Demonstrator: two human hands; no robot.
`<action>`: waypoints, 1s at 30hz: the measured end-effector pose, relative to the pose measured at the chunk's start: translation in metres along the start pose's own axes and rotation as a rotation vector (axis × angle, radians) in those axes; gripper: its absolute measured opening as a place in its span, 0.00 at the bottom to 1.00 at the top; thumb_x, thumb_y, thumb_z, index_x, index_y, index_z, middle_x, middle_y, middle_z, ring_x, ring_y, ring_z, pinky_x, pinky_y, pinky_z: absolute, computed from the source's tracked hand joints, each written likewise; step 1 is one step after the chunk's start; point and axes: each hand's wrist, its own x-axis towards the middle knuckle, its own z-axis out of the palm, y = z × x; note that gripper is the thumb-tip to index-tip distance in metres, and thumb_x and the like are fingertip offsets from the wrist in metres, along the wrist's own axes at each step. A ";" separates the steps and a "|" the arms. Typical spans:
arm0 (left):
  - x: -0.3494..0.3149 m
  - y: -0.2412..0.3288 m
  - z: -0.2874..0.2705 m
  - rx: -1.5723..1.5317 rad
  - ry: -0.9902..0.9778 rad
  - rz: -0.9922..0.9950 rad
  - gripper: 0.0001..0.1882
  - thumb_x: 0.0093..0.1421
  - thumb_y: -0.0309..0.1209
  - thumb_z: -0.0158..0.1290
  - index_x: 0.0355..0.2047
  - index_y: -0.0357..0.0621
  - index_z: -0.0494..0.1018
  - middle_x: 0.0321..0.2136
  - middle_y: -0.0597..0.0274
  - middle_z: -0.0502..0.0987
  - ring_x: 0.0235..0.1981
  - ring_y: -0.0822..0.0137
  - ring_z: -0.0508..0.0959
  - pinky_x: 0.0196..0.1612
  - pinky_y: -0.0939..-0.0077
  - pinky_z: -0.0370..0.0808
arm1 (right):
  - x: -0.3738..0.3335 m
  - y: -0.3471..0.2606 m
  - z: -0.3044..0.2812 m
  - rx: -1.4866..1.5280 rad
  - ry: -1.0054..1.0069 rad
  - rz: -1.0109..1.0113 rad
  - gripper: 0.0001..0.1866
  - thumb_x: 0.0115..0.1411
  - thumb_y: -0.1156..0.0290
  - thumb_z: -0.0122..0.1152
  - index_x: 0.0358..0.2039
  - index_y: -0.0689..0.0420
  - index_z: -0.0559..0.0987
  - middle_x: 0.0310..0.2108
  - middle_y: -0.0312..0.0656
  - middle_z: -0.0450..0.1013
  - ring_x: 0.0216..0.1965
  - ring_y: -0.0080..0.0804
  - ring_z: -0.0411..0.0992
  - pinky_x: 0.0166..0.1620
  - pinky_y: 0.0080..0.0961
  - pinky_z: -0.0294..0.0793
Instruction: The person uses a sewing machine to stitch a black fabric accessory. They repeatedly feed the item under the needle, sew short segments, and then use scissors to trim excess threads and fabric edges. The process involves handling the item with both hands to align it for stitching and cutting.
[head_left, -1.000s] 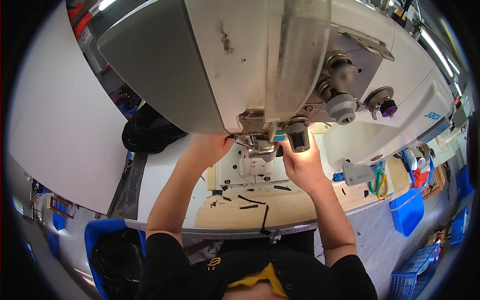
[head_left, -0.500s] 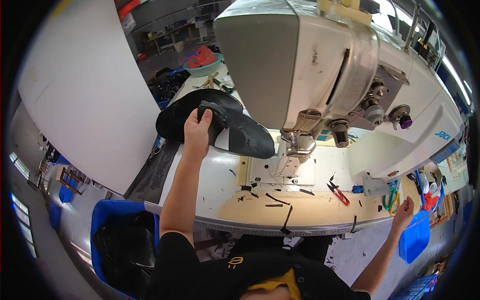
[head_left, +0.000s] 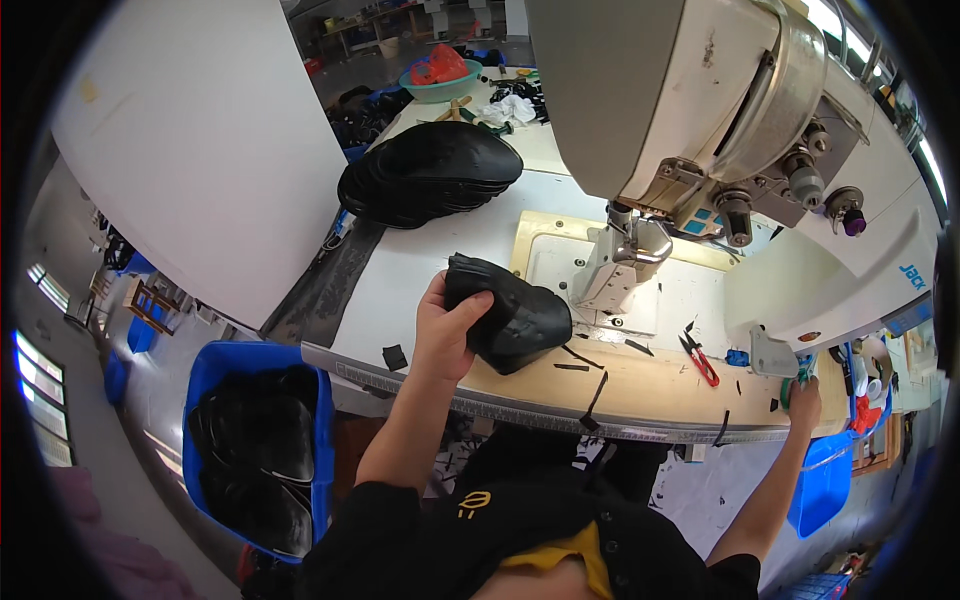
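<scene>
My left hand (head_left: 445,332) is closed on a curved black leather-like piece (head_left: 515,315), thumb on top, above the near part of the worktable. To the right of this piece stands the post of a white industrial sewing machine (head_left: 640,262). At the table's right end my right hand (head_left: 804,403) is closed around the green handle of a pair of scissors (head_left: 787,391); its palm hides most of them. Farther back on the left lies a stack of similar black pieces (head_left: 440,170). Red-handled thread snips (head_left: 704,362) rest on the tabletop between my hands.
Black scraps (head_left: 596,400) are strewn over the wooden front strip. A blue bin (head_left: 325,420) of black pieces stands at left, below a tall white panel (head_left: 200,150). A green basin (head_left: 440,92) sits at the back, and a blue container (head_left: 822,485) hangs at right.
My left hand has drawn the black piece from over the stack toward me, and the stack now shows fully. My right hand has closed on the scissors. The view has shifted.
</scene>
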 end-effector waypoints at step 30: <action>-0.079 -0.020 -0.036 0.144 0.032 -0.118 0.22 0.56 0.24 0.60 0.50 0.35 0.67 0.44 0.54 0.76 0.45 0.64 0.78 0.50 0.68 0.75 | -0.276 -0.359 -0.073 1.451 -1.312 -0.525 0.30 0.57 0.76 0.63 0.58 0.54 0.61 0.37 0.37 0.68 0.29 0.18 0.68 0.28 0.16 0.71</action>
